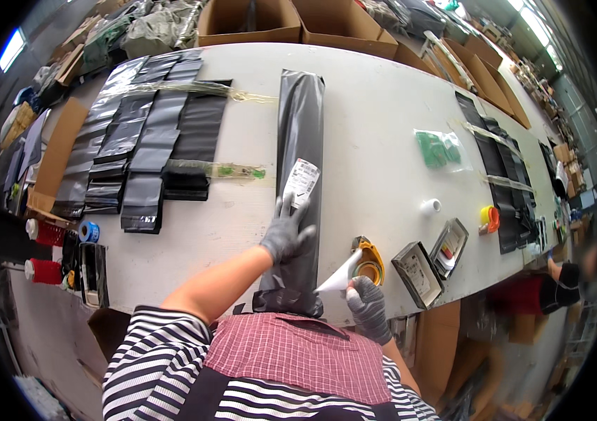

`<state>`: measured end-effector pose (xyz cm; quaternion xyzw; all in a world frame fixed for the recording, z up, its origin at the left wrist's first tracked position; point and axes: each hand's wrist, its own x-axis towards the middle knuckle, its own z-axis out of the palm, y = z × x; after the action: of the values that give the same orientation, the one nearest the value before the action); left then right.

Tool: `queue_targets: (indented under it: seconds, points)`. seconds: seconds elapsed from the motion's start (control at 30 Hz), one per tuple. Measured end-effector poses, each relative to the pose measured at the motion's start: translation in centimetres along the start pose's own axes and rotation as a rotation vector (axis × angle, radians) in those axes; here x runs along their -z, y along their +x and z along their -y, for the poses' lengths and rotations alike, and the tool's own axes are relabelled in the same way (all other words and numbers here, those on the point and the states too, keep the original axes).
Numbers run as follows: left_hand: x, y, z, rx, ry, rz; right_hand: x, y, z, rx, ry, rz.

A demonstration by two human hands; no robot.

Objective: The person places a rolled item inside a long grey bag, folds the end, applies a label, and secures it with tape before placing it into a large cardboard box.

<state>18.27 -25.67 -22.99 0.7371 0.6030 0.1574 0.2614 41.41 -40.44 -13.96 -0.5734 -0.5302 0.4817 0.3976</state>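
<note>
A long black plastic package (301,116) lies lengthwise in front of me on the white table (375,105). On its middle is a white printed label (303,177). My left hand (288,235), in a grey glove, rests flat on the package with fingers spread, the fingertips at the label's lower edge. Right of the package's near end, my gloved right hand (368,307) pinches a pointed, curled piece of white paper (338,278). Just beyond that hand sits a yellow tape dispenser (370,263), partly covered by the paper.
Stacks of black plastic bags (151,140) lie taped down at the left, more black bags (498,168) at the right. Two small open boxes (418,274), a white roll (430,206), orange tape (489,219) and a green packet (440,149) are right. Cardboard boxes (249,24) line the far edge.
</note>
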Motion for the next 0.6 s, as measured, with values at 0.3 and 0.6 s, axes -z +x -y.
queue_targets:
  seconds: [0.3,0.6]
  points:
    - [6.6,-18.0,-1.8,-0.327,-0.956,0.118,-7.3,-0.2,2.5,-0.033,0.173,0.542]
    - [11.1,-34.8,10.9,0.417,-0.143,-0.704,3.8,1.8,-4.0,0.030,-0.534,0.018]
